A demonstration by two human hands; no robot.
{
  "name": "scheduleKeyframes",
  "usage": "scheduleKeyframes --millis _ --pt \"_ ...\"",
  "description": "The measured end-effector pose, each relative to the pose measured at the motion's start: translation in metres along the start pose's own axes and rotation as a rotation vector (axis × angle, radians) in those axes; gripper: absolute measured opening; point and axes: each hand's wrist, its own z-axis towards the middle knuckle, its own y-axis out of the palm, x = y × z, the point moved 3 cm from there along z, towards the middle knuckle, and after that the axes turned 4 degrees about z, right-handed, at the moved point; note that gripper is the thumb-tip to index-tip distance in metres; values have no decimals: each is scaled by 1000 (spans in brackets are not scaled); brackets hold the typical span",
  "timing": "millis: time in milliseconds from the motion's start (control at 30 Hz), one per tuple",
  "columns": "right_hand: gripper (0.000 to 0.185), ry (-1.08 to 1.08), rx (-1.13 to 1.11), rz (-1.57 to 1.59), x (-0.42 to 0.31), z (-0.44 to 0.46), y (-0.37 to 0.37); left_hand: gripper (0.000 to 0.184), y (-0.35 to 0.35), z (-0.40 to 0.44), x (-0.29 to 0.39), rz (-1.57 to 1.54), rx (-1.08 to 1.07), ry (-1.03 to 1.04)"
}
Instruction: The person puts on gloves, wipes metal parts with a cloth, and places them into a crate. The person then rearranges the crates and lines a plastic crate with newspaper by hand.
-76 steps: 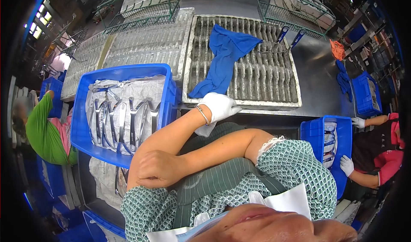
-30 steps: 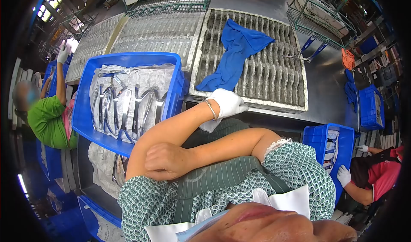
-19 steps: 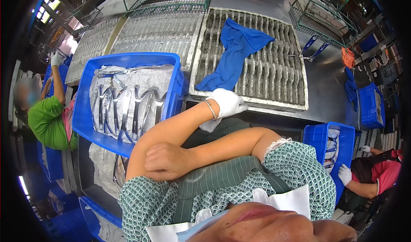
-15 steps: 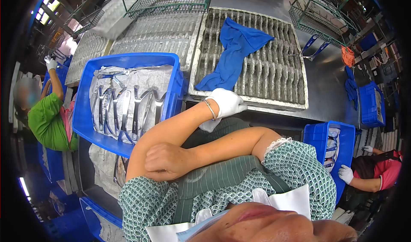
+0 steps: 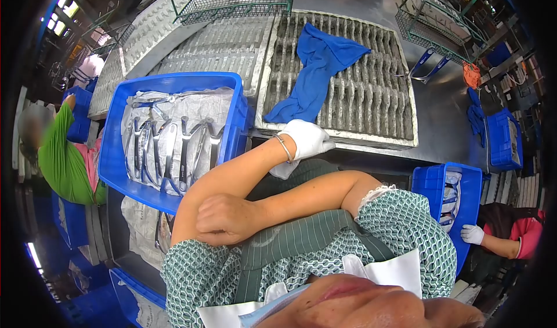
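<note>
My left hand (image 5: 306,139) wears a white glove and is at the front edge of a grey slotted tray (image 5: 365,110). Its fingers are curled, and what they hold, if anything, is hidden; a whitish cloth piece (image 5: 284,169) hangs under the wrist. My right hand (image 5: 225,219), bare and closed in a fist, rests against my left arm near the elbow. Across the tray's slots lies a crumpled blue cloth (image 5: 316,75), just beyond the left hand. A blue bin (image 5: 168,80) on my left holds several long shiny metal tools (image 5: 183,151) on newspaper.
Green wire baskets (image 5: 232,6) (image 5: 435,32) stand at the back. More slotted trays (image 5: 220,46) lie behind the bin. One co-worker in green (image 5: 67,165) is at left, another in red (image 5: 525,235) at right beside a blue bin (image 5: 426,180).
My hands have not visibly moved. The co-worker in green has lowered a raised arm, and the co-worker in red has shifted slightly. A pale tray at back left, blurred earlier, now shows sharply, tilted.
</note>
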Motion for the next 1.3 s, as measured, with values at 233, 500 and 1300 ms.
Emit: scheduleKeyframes --millis 233,500,1300 --pt "31 0 -2 2 -1 1 -1 43 -1 0 1 2 2 2" --pt "35 100 -69 362 -38 24 -29 42 -9 -1 1 -24 -51 -44" --pt "17 261 -329 1123 -79 28 -45 42 6 4 -5 -25 170 71"
